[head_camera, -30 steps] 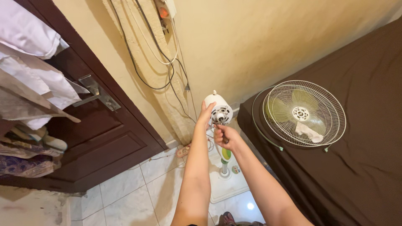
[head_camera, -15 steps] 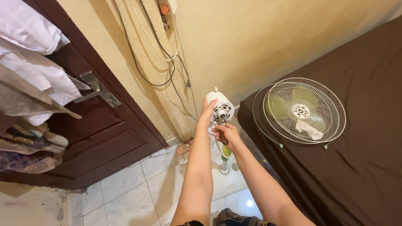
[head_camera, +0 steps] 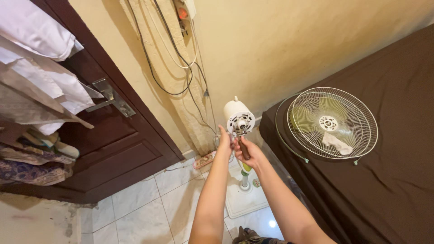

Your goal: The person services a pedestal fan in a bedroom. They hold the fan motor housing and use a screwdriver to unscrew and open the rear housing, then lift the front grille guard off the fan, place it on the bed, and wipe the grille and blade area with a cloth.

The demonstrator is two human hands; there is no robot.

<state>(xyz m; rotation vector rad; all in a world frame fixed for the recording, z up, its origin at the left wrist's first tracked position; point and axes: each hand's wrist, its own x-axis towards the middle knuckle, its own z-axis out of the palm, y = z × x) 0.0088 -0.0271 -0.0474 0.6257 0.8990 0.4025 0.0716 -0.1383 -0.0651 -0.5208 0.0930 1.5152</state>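
A white fan motor head (head_camera: 238,118) stands on a pole over a white floor base (head_camera: 246,202), with no blades or grille on it. My left hand (head_camera: 224,137) rests open against the left side of the motor head. My right hand (head_camera: 247,151) grips a brown-handled screwdriver (head_camera: 243,145) whose tip points up at the motor's front face. The fan's white wire grilles (head_camera: 333,123), with pale green blades and a white cloth inside, lie flat on the dark brown bed (head_camera: 389,180) to the right.
A dark wooden door (head_camera: 104,149) with a metal handle (head_camera: 110,97) stands at left, with clothes (head_camera: 40,86) hanging by it. Cables (head_camera: 181,68) run down the beige wall to a power strip (head_camera: 204,159) on the white tiled floor (head_camera: 140,212).
My view has shifted slightly. My hands stay at the motor head, the right one holding the screwdriver to its front.
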